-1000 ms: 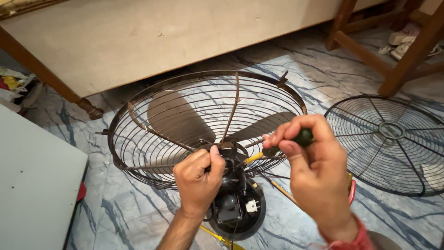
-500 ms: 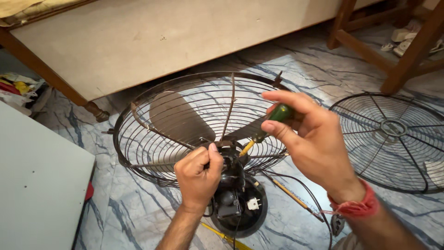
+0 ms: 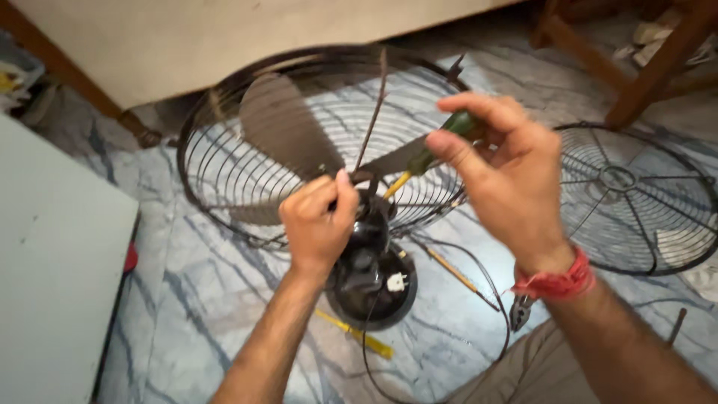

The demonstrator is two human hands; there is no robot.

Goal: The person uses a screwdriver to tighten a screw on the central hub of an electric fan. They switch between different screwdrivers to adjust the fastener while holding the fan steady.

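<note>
A dark fan lies on the marbled floor, its rear wire guard [image 3: 224, 172] ringing brown blades [image 3: 280, 123]. My left hand [image 3: 318, 221] grips the top of the black motor housing [image 3: 370, 273] just behind the guard. My right hand [image 3: 501, 179] pinches the green handle of a screwdriver [image 3: 441, 142] whose yellow shaft slants down toward the hub beside my left fingers. A red thread band circles my right wrist.
The loose front fan guard [image 3: 636, 198] lies on the floor to the right. A yellow tool [image 3: 355, 334], pliers [image 3: 520, 308] and a black cord [image 3: 490, 284] lie near the motor. A pale board [image 3: 52, 262] sits left; wooden furniture legs [image 3: 651, 63] stand behind.
My right hand has lifted and shifted right with the screwdriver, turning it in the fingers. My left hand keeps its hold on the motor housing. The view has drifted slightly.
</note>
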